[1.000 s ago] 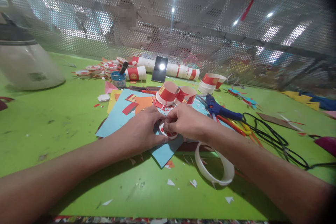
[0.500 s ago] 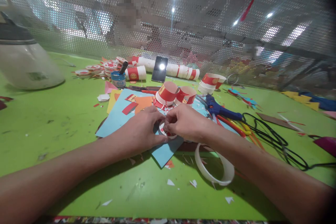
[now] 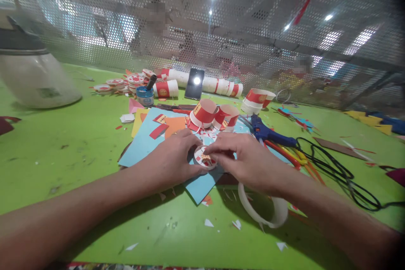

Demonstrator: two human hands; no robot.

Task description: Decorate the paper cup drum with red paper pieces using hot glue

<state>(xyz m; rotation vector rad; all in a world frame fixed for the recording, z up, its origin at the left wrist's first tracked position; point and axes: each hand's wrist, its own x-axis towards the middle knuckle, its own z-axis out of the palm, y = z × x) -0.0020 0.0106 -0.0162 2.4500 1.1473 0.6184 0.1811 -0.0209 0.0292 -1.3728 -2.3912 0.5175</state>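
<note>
A small round white disc [image 3: 205, 161] with red pieces and an orange-gold mark lies between my hands over blue paper [image 3: 198, 189]. My left hand [image 3: 177, 156] grips the disc's left edge between thumb and fingers. On the other side, my right hand [image 3: 236, 154] has its thumb and fingers at the disc's upper right edge; whether it pinches a small piece is hidden. Just beyond stand cut red-and-white paper cups [image 3: 204, 114]. A white paper ring [image 3: 275, 215] rests below my right wrist.
A blue glue gun [image 3: 274, 133] with scissors and a black cable lies at right. Behind are a phone [image 3: 194, 84], a blue jar [image 3: 144, 95], stacked cups and decorated discs. A kettle [image 3: 34, 76] stands at far left.
My right hand has shifted right and its fingers have drawn back from the disc's middle, uncovering the orange-gold mark. My left hand stays at the disc. The view has moved slightly.
</note>
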